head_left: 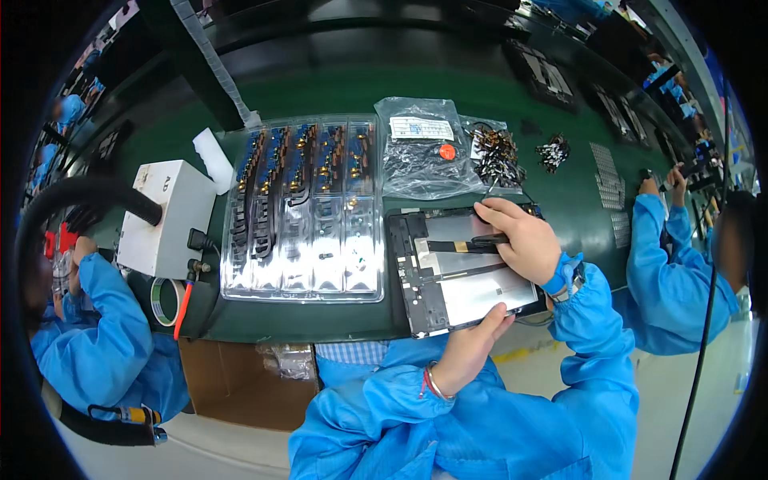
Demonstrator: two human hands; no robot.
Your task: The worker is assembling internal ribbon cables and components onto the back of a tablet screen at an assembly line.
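An opened tablet (pixel 476 300), its black frame and silver inner plates exposed, lies at the table's front edge. My left hand (pixel 470 352) grips its near edge, thumb on top and the other fingers mostly hidden. Over its right half, my right hand (pixel 528 244) is closed round a slim black tool (pixel 486 240) that looks like tweezers. The tool's tip points left, by a dark flex cable (pixel 448 246) crossing the silver plate. Just left stands a clear plastic tray (pixel 364 276) with rows of small blue and black circuit parts and cables.
Behind the tablet lie a clear bag of dark parts (pixel 420 164) and a bundle of small cables (pixel 496 156). A white box (pixel 164 212), a tape roll (pixel 166 302) and an open carton (pixel 240 392) are at left. Co-workers sit on both sides; a black hose (pixel 88 192) arches at far left.
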